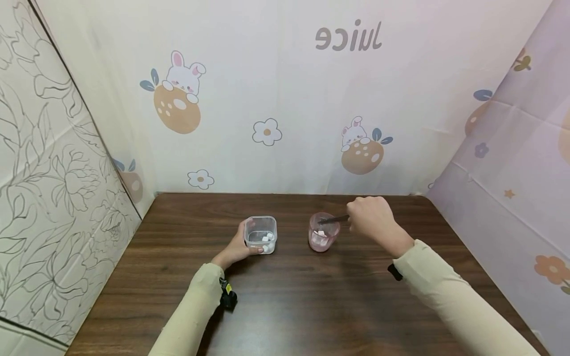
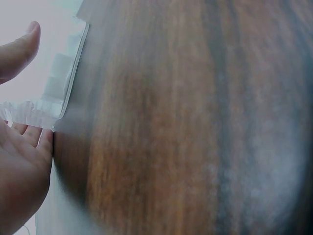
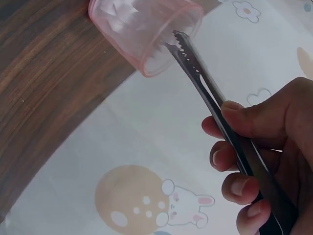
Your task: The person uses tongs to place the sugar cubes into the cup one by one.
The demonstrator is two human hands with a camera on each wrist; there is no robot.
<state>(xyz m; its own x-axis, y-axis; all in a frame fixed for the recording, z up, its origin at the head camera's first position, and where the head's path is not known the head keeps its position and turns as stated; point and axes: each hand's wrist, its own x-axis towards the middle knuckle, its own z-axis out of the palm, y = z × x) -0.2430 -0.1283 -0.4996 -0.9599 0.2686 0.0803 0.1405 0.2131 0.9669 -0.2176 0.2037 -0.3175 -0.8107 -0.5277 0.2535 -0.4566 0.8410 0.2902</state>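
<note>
My left hand (image 1: 235, 249) grips a clear square plastic container (image 1: 256, 252) from its left side, thumb along the near wall. A few small white cubes (image 1: 268, 238) lie inside it; in the left wrist view the container is overexposed and only partly visible. My right hand (image 1: 369, 217) holds dark metal tongs (image 3: 203, 83) with serrated tips. Those tips reach just inside the mouth of a pinkish see-through cup (image 1: 322, 243), nearly together, with nothing visible between them. Whitish pieces (image 1: 319, 235) sit in the cup, which stands upright right of the container.
Both things stand towards the back of a dark wood-grain table (image 1: 285, 306). A printed cloth backdrop (image 1: 276, 89) rises behind the table's far edge, with more patterned panels on the left and right.
</note>
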